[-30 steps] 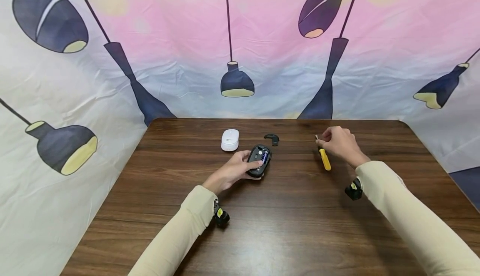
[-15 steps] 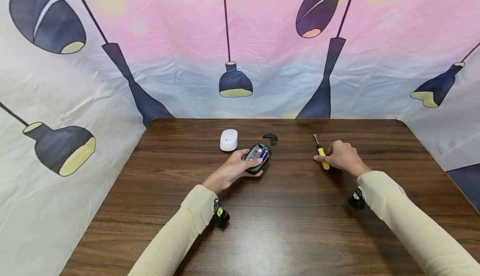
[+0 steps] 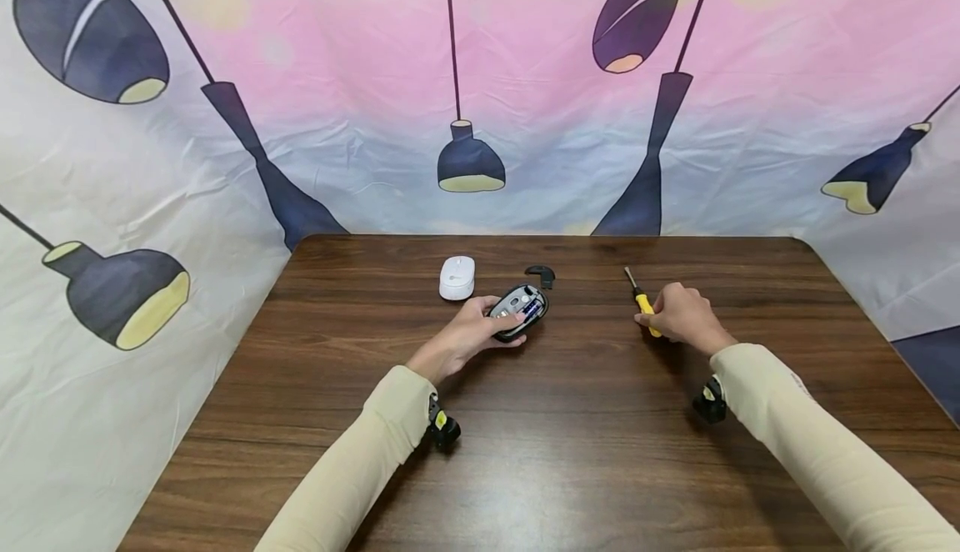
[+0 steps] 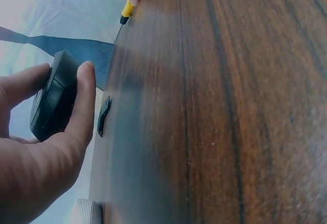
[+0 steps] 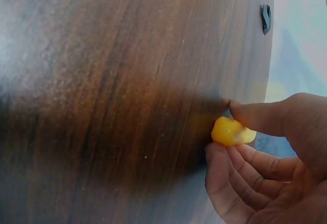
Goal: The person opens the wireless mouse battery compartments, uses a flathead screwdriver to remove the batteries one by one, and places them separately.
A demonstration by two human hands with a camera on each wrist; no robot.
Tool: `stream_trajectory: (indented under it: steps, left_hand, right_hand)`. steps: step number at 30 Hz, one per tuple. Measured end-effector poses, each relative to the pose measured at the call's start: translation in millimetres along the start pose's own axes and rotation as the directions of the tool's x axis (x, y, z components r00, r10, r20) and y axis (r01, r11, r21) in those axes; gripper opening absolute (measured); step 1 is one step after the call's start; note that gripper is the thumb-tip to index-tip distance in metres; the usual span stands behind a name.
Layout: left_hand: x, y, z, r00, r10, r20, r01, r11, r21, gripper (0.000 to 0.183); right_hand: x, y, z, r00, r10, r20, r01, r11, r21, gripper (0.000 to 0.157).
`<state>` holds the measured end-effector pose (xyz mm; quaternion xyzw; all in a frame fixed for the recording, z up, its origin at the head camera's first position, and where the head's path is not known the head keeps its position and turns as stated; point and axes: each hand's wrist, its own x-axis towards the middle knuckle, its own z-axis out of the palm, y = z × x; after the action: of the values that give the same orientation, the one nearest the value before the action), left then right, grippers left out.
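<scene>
My left hand (image 3: 468, 331) grips a black computer mouse (image 3: 531, 300), its underside turned up and its battery bay uncovered with a blue battery inside. The thumb lies across that underside; in the left wrist view the dark shell of the mouse (image 4: 53, 96) is between thumb and fingers, above the table. Over on the right, my right hand (image 3: 686, 316) pinches the yellow handle of a screwdriver (image 3: 643, 305), whose metal shaft points to the far side. The right wrist view shows the butt of the yellow handle (image 5: 229, 131) between thumb and fingers, close to the tabletop.
A white mouse (image 3: 457, 278) sits behind my left hand. Near it lies a curved black cover (image 3: 542, 274), likely from the mouse. All stand on a brown wooden table (image 3: 570, 452), with a printed cloth (image 3: 360, 160) hanging behind its far edge.
My right hand has come from the screwdriver's shaft tip down to its handle and now pinches it. The black mouse has turned a little clockwise in my left hand.
</scene>
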<state>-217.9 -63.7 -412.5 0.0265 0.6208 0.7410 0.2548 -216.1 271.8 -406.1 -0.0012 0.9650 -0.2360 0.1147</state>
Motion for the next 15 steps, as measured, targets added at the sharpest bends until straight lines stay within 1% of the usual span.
stream_trajectory:
  steps: [3,6,11,15]
  left_hand:
    - [-0.3,0.9,0.0,1.0,0.002,0.002,-0.002,1.0,-0.005,0.047]
    - [-0.6,2.0,-0.3,1.0,0.004,-0.001,-0.004,1.0,-0.003,0.048]
    - [-0.8,3.0,-1.8,1.0,-0.005,-0.014,0.005,1.0,-0.001,0.049]
    - [-1.5,3.2,-2.9,1.0,-0.01,-0.007,0.01,1.0,0.005,0.048]
  right_hand:
    - [-1,-1,-1.7,1.0,0.007,-0.001,-0.007,1.0,-0.003,0.032]
    - [-3,-1,-4.1,1.0,-0.007,-0.006,0.007,1.0,-0.007,0.029]
    - [-9,-2,-10.6,0.999,-0.048,-0.001,0.048,0.999,0.013,0.03]
    - [-12,-5,-15.3,0.997,-0.077,-0.024,0.078,0.996,0.038,0.031]
